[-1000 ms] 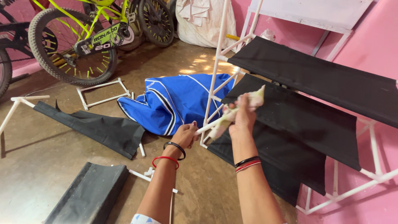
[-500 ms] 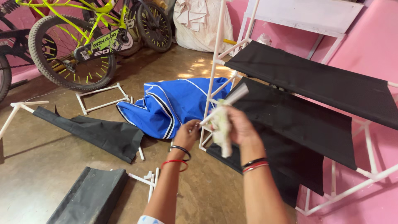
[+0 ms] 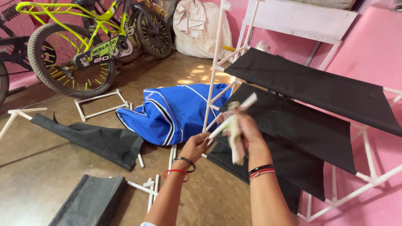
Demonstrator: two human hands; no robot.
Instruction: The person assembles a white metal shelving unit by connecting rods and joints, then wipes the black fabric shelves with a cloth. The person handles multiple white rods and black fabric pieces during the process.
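My right hand (image 3: 248, 132) grips a pale cloth (image 3: 234, 138) wrapped around a short white plastic pipe (image 3: 247, 102), which slants up to the right. The cloth's end hangs down from the fist. My left hand (image 3: 196, 145) holds the lower end of the same pipe. Both hands are raised in front of a white pipe rack (image 3: 214, 62) with black fabric shelves (image 3: 301, 83).
A blue cover with white stripes (image 3: 171, 111) lies on the brown floor behind the hands. Black fabric panels (image 3: 94, 140) and loose white pipe pieces (image 3: 148, 188) lie at the left and front. A yellow-green bicycle (image 3: 83, 42) and a white sack (image 3: 201, 27) stand at the back.
My right hand has slid the cloth along the pipe, from its upper end down towards the middle. The pipe's upper end now shows bare. The left hand stays at the lower end.
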